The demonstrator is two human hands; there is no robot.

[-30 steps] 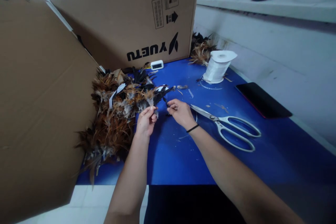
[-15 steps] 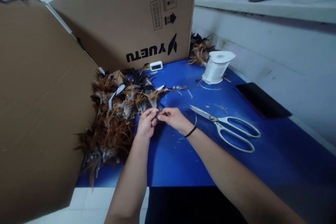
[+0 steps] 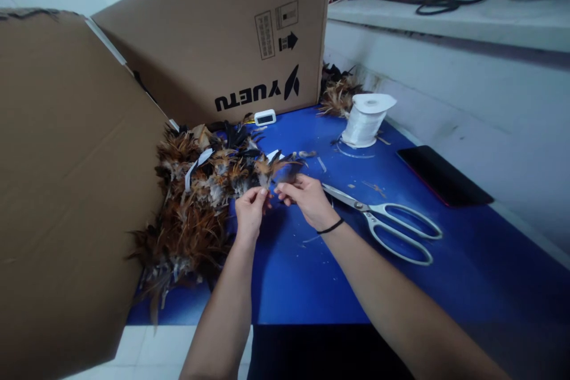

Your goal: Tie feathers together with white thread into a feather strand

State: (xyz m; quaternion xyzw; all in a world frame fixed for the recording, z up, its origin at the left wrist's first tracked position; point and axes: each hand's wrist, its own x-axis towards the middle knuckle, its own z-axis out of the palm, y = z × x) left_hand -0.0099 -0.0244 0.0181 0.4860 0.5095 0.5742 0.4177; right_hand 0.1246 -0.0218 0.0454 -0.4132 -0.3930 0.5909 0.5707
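My left hand [image 3: 250, 214] pinches the base of a small bunch of feathers [image 3: 264, 170], brown and grey, between thumb and fingers. Just right of it, my right hand [image 3: 309, 197] is closed in a pinch on what looks like a dark feather [image 3: 288, 177], blurred at its edges. A small gap separates the fingertips of the two hands. Left of them lies a thick pile of brown and black feathers [image 3: 191, 214], with a white strip [image 3: 196, 169] across it. White-handled scissors [image 3: 371, 209] rest on the table beside my right wrist, blades pointing toward the hand.
A cardboard box [image 3: 191, 29] stands open behind and left of the blue table [image 3: 307, 285]. Further right are a white spool [image 3: 366, 122], a dark phone [image 3: 440, 175] and a small white display device [image 3: 265, 117]. Black scissors [image 3: 439, 3] lie on the shelf.
My hands have drawn slightly apart, the right one moving right toward the scissors. The left still pinches the feather bunch. The whole view has shifted a little.
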